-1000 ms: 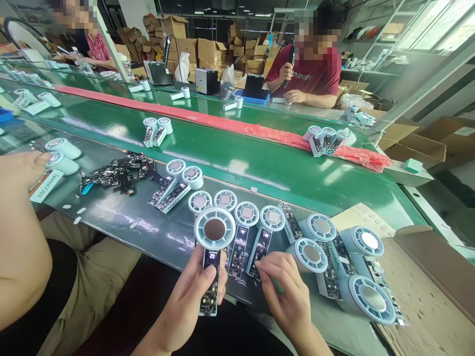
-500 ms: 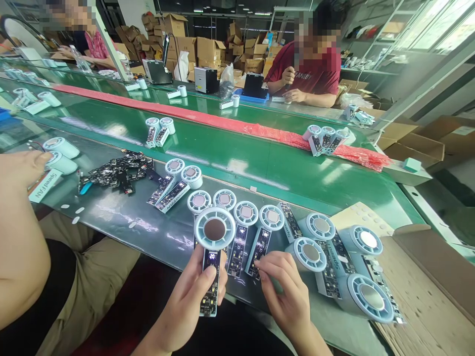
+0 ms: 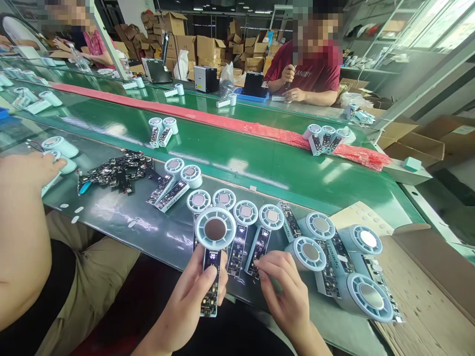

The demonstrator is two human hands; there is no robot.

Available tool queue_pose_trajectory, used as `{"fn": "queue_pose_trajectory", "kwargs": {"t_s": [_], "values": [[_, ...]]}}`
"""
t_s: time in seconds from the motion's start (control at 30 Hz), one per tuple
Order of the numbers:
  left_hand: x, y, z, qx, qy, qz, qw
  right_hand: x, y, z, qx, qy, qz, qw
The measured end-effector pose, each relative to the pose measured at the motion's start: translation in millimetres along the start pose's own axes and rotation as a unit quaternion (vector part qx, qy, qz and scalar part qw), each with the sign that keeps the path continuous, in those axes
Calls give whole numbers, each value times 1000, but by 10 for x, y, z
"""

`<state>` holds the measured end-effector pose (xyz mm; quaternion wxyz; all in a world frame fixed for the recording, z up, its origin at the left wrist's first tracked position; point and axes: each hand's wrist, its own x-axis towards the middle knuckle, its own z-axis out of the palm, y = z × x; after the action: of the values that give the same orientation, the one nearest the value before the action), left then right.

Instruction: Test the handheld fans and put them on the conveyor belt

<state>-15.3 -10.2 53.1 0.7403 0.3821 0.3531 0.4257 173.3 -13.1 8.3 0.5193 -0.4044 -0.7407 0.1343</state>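
Observation:
In my left hand (image 3: 196,282) is a handheld fan (image 3: 215,228), held upright. Its handle shows a bare circuit board with "20" lit on a small display, and my thumb lies over the board. My right hand (image 3: 285,287) is loosely curled, thumb and index fingertips close together, and I see nothing between them. Those fingertips are at the board of another fan (image 3: 261,242) lying on the bench; whether they touch it is unclear. Several similar fans, including one fan (image 3: 245,212) just behind, lie beside it. More lie to the right, among them a large-looking fan (image 3: 371,296).
A pile of circuit boards (image 3: 118,170) lies left on the bench. A neighbour's hand (image 3: 33,168) is on fans at far left. Beyond runs a green conveyor (image 3: 222,143) with a red strip (image 3: 185,112). A cardboard box (image 3: 426,296) stands right. Another person (image 3: 304,74) works opposite.
The pair of fans on the green conveyor has shifted slightly right. The neighbour's hand at far left has moved right over the fans there. My hands have stayed nearly still.

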Motion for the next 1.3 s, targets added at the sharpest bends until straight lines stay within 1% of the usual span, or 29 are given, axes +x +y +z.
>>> {"fn": "queue_pose_trajectory", "kwargs": {"t_s": [0.37,0.5,0.8,0.93,1.0,1.17,1.3], "values": [[-2,-23,-12,4,0,2,1000,0,-5,-8,-6,-5,6,1000],[-4,5,0,10,-7,-14,1000,11,-15,-7,-7,-4,5,1000],[6,-7,35,-3,14,-5,1000,10,-7,-6,-2,-9,4,1000],[9,21,31,0,6,-14,1000,10,-5,-4,1,-11,4,1000],[9,31,26,-11,0,-9,1000,9,-7,-1,2,-12,5,1000],[10,51,17,-17,-34,-7,999,7,-13,2,2,-11,5,1000],[14,65,21,-15,-32,-11,999,12,-16,-5,5,-12,8,1000]]}}
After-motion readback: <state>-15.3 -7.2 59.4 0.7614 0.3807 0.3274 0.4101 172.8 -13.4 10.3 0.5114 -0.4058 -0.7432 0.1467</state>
